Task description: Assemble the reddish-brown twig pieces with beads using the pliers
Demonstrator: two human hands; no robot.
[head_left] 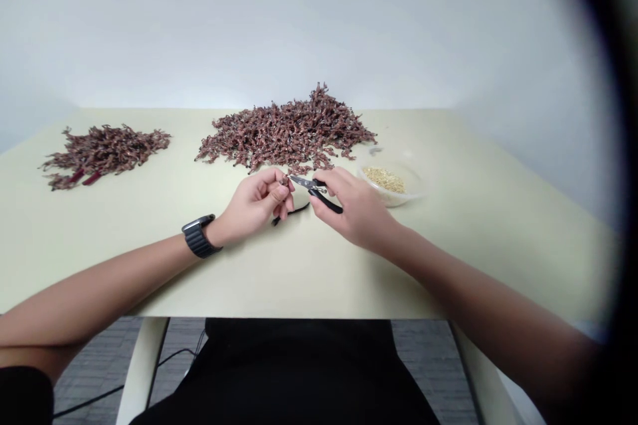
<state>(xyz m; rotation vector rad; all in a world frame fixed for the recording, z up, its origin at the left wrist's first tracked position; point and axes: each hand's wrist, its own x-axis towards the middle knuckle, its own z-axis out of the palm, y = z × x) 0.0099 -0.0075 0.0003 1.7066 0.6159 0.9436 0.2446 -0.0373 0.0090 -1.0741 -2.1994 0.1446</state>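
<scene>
Left hand [256, 202] has its fingers curled in narrow, thumb and fingertips [282, 191] pinching a small reddish-brown piece [285, 180] right beside the tips of the small black-handled snips [312, 184]. Right hand [356, 212] grips the snips, fingers closed around the handles, blades nearly shut. Thin black strip [289, 214] on the pale table [498, 246] under the left hand. Big reddish-brown pile [286, 133] just ahead, smaller pile [102, 156] far left, clear bowl [413, 179] of pale grains [383, 179] beside the right hand
</scene>
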